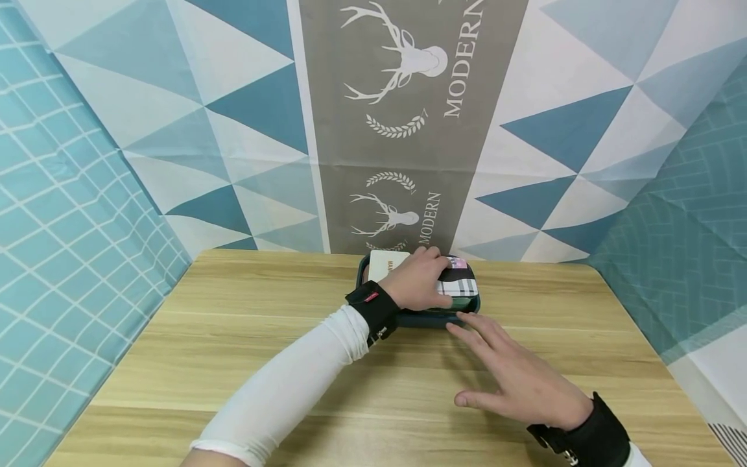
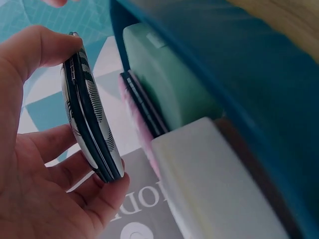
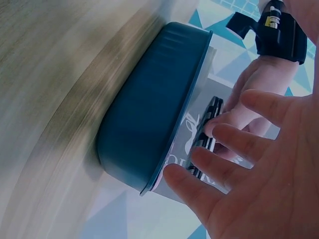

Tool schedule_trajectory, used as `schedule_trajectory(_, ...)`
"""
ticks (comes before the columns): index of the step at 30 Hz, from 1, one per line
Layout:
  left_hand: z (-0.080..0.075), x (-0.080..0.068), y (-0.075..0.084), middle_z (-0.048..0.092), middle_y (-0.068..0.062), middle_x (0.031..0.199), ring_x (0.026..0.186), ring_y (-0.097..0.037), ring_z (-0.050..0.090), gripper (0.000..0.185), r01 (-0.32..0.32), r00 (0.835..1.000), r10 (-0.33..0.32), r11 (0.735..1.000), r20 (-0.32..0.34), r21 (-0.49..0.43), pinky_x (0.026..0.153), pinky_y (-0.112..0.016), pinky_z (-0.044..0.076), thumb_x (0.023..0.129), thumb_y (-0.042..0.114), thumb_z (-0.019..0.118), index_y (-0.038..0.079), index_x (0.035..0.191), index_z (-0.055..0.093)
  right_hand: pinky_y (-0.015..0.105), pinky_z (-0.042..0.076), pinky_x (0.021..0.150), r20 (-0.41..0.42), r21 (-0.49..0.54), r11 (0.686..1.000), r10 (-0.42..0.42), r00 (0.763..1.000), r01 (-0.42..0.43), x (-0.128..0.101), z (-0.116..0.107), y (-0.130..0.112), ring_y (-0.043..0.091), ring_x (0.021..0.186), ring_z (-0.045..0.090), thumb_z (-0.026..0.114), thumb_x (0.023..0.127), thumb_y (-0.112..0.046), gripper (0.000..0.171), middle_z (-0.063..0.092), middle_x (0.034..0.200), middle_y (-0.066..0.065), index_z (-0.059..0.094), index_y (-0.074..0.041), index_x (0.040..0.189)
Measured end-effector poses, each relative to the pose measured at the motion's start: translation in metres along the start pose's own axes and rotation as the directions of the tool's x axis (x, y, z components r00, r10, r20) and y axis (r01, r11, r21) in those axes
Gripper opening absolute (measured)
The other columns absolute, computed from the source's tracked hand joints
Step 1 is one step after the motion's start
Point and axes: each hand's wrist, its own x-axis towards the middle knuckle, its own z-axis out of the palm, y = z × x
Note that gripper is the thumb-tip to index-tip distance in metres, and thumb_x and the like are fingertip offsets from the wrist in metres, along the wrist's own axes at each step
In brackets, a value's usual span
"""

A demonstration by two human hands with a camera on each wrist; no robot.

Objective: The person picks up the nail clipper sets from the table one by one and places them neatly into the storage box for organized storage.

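My left hand [image 1: 415, 282] is over a dark blue bin [image 1: 428, 320] and grips a flat zip purse [image 2: 92, 109] between thumb and fingers. The purse has a black and white check pattern and stands on edge in the left wrist view, above the bin's rim. Inside the bin are a green soft-looking item [image 2: 169, 82], a thin pink item [image 2: 135, 112] and a cream block-like item [image 2: 214, 184] with lettering in the head view. My right hand [image 1: 516, 376] is just in front of the bin, fingers spread and holding nothing.
The bin stands on a wood-grain table [image 1: 280, 292] near its back edge. Behind hangs a patterned cloth [image 1: 403, 143] with triangles and deer heads. Tile-patterned cloth [image 1: 64, 214] borders the left side, and teal cloth [image 1: 688, 214] borders the right.
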Motion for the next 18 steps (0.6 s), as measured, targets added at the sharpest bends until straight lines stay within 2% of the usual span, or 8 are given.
schedule_trajectory(9,0.011,0.003,0.004,0.059,-0.001,0.125,0.107,-0.019,0.052,0.061,0.016,1.0,-0.017,0.998,0.009,0.058,0.089,-0.035,0.045,0.09,0.048,0.077,0.016,0.141,0.066,0.049,0.057,0.1,0.015,0.014,1.0,0.011,1.0,-0.012,0.0,-0.001,0.0,0.03,0.149,0.041,0.08,0.09,-0.057,0.1,0.03,0.169,0.009,0.024,-0.033,0.17)
schedule_trajectory(18,0.022,0.006,0.004,0.06,0.0,0.12,0.11,-0.016,0.054,0.055,0.005,1.0,-0.005,0.997,0.002,0.083,0.095,-0.037,0.043,0.088,0.048,0.078,0.018,0.133,0.069,0.049,0.056,0.101,0.014,0.002,1.0,0.016,1.0,-0.017,0.0,-0.002,-0.001,0.029,0.148,0.041,0.08,0.09,-0.059,0.098,0.031,0.168,0.009,0.032,-0.024,0.168)
